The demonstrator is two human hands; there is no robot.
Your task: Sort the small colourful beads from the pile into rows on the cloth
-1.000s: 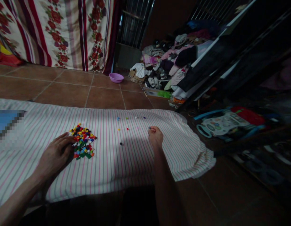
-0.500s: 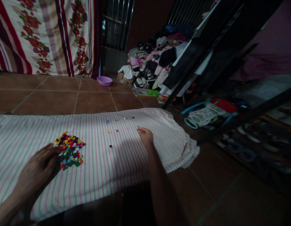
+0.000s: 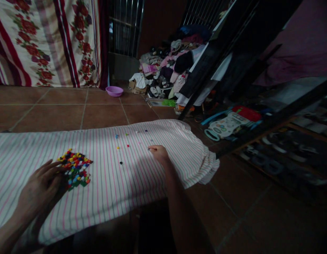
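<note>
Beside a heap of small coloured plastic bricks (image 3: 76, 167), my left hand (image 3: 43, 181) has its fingers stretched out and apart, the tips touching the heap's left edge. My right hand (image 3: 159, 153) is low over the striped cloth, thumb and forefinger pinched together; a tiny dark bit may be at the tips, too small to name. Just beyond those fingertips lies a grey piece (image 3: 152, 140). Loose on the cloth nearby are a blue piece (image 3: 116, 136), a yellow piece (image 3: 118, 147), a red piece (image 3: 128, 145), a black piece (image 3: 121, 163) and several others.
The striped cloth (image 3: 105, 197) covers a long, low surface. On the tiled floor beyond stand a purple basin (image 3: 114, 91) and a heap of clothes (image 3: 166, 70). A dark metal post (image 3: 197, 90), a toy walker (image 3: 227, 123) and a shoe rack (image 3: 279, 155) are at the right.
My right hand has drawn back slightly toward me, and the grey piece that was at its fingertips now lies on the cloth. My left hand stays at the heap. The view has shifted slightly.
</note>
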